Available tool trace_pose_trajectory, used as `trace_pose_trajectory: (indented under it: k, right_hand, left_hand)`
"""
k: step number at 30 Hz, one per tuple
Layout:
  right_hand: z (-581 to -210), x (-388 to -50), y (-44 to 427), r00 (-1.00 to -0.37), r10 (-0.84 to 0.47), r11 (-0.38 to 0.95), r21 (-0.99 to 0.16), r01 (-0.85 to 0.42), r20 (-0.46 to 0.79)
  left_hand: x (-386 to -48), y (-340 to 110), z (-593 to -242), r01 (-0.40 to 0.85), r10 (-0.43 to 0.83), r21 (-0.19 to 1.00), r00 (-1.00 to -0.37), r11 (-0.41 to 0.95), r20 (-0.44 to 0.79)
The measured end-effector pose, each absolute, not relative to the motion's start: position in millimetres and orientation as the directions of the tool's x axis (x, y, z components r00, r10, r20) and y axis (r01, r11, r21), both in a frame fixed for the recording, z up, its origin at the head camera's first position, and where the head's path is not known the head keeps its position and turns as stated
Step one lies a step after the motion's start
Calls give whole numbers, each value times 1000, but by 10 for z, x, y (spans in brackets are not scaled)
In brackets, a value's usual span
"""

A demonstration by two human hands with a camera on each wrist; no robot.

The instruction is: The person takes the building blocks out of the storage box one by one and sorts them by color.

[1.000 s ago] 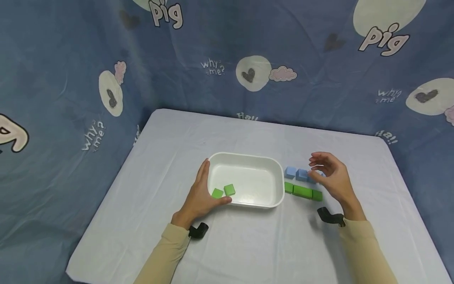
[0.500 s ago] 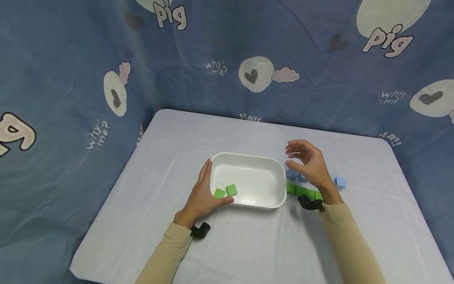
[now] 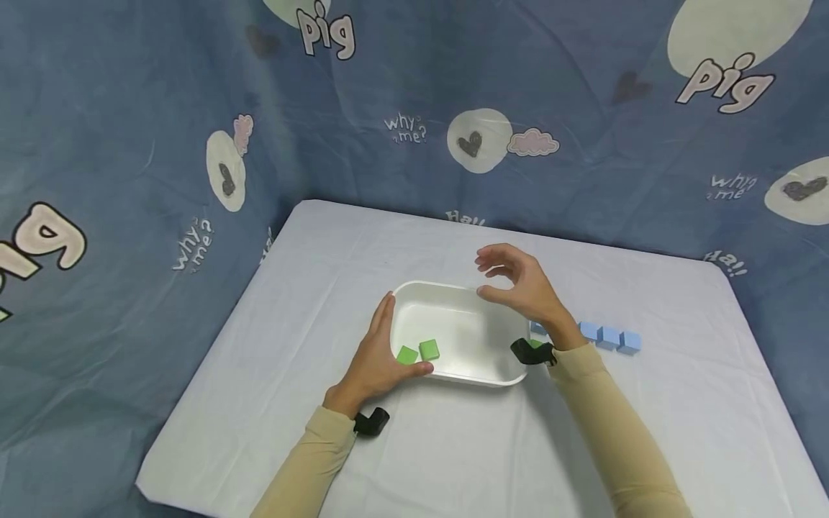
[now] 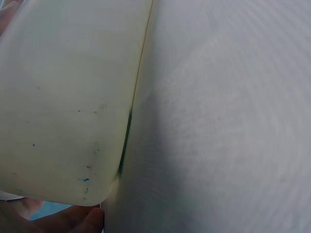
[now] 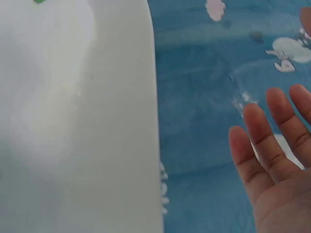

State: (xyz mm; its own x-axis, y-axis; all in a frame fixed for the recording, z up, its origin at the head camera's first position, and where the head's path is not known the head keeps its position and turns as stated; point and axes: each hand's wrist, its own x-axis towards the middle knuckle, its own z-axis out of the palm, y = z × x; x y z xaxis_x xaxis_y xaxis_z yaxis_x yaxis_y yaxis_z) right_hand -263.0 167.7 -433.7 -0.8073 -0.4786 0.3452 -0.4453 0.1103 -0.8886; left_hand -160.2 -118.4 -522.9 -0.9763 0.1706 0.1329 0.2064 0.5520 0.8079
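My left hand (image 3: 376, 360) grips the left end of a white rectangular tray (image 3: 479, 375), fingers along its end and thumb at the near rim. The tray's outer wall (image 4: 63, 107) fills much of the left wrist view. Two green blocks (image 3: 429, 350) lie inside, near the left hand. My right hand (image 3: 521, 288) hovers by the tray's far right rim. Its fingers (image 5: 260, 124) are relaxed and apart in the right wrist view, with nothing in them. Right of the tray, blue cubes (image 3: 608, 338) form a row; my right forearm hides part of it.
A bit of green block (image 3: 535, 344) shows beside the tray's right end, mostly behind the right wrist's black camera mount (image 3: 531, 352). The table (image 3: 453, 446) has a white cloth. A blue printed curtain (image 3: 363, 86) hangs behind and to the left.
My right hand has moved left, from above the blue cubes to the tray's far right rim. The left hand, tray and blocks have kept their places; the head view has shifted slightly.
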Motion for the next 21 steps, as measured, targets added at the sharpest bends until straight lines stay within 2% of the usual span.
trace_pose_trajectory:
  k: [5,8,21]
  right_hand:
    - [-4339,-2616,1459,-770,-538,138,-864,-483,344]
    - [-4491,-2675,1399,-752,-569,145,-859,-491,333]
    - [-4716,-2631,1161,-742,-614,125,-895,-428,269]
  left_hand:
    - [-1591,-1170,-5216,195,169,819,-978,540,122]
    - [-1585,-1151,-5221,182,166,823,-980,538,109]
    - [-1590,-1179,-5224,195,166,807,-979,557,122]
